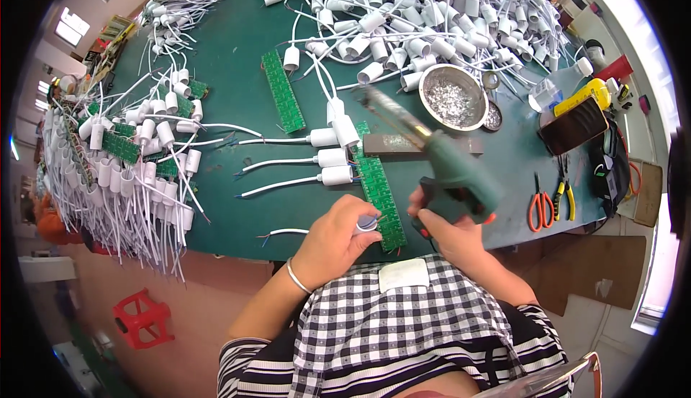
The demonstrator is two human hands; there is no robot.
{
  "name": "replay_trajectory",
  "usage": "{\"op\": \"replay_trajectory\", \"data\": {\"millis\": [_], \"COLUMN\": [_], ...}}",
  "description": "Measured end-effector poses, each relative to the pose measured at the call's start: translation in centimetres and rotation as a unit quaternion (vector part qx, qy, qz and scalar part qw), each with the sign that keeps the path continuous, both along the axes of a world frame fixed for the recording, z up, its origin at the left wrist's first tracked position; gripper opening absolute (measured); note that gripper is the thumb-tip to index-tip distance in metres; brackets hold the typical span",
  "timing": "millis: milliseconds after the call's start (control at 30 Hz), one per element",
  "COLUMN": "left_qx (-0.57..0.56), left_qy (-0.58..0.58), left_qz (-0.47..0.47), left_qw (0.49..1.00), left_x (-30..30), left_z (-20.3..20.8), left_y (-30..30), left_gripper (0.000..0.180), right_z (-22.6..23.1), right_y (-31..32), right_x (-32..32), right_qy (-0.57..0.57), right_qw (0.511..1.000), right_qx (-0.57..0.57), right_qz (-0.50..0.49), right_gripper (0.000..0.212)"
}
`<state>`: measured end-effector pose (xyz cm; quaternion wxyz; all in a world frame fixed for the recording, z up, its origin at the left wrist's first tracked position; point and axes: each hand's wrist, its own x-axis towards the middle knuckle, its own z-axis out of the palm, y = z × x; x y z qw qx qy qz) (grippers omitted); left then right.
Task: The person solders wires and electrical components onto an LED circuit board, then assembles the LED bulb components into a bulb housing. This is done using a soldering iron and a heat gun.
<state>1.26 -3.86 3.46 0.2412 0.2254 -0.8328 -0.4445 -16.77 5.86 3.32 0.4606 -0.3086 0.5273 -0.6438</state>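
Note:
My left hand (338, 236) pinches a white cylindrical cable housing (366, 224) at the near end of a green circuit board strip (374, 182). A white cable (288, 231) trails left from under that hand. My right hand (452, 238) is wrapped around the handle of a green soldering gun (461, 171), whose long tip points up and left, above the board. Several white housings with cables, one of them this housing (335, 157), lie along the board's left edge. Another housing (346, 130) lies at the strip's far end.
A grey bar (403, 145) and a metal bowl (423, 99) of silvery scraps lie beyond the gun. White housings (432, 13) are heaped at the back. Wired boards (121, 146) hang over the left edge. Orange-handled scissors (540, 211), pliers (565, 193) and bottles (565, 85) stand right.

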Motion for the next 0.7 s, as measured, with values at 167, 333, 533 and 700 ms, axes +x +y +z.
{"op": "replay_trajectory", "data": {"millis": [167, 333, 533, 700], "left_qx": [0.015, 0.016, -0.015, -0.102], "left_qy": [0.040, 0.038, 0.049, 0.010], "left_qz": [0.021, 0.017, 0.005, 0.009], "left_qw": [0.999, 0.999, 0.999, 0.995], "left_x": [-0.7, -1.4, -1.9, -2.2], "left_z": [0.1, -0.3, -0.5, -0.6], "left_y": [0.3, 0.3, 0.2, 0.4], "left_gripper": [0.020, 0.015, 0.015, 0.019], "right_z": [1.1, 0.7, -0.3, -0.8], "right_y": [-0.6, -0.5, -0.6, -0.8], "right_x": [0.9, 1.0, 1.1, 1.5], "right_qy": [0.015, 0.020, 0.037, 0.029], "right_qw": [0.995, 0.994, 0.995, 0.997], "right_qx": [0.069, 0.069, 0.062, 0.032], "right_qz": [0.071, 0.086, 0.066, 0.060], "right_gripper": [0.029, 0.029, 0.026, 0.026]}}
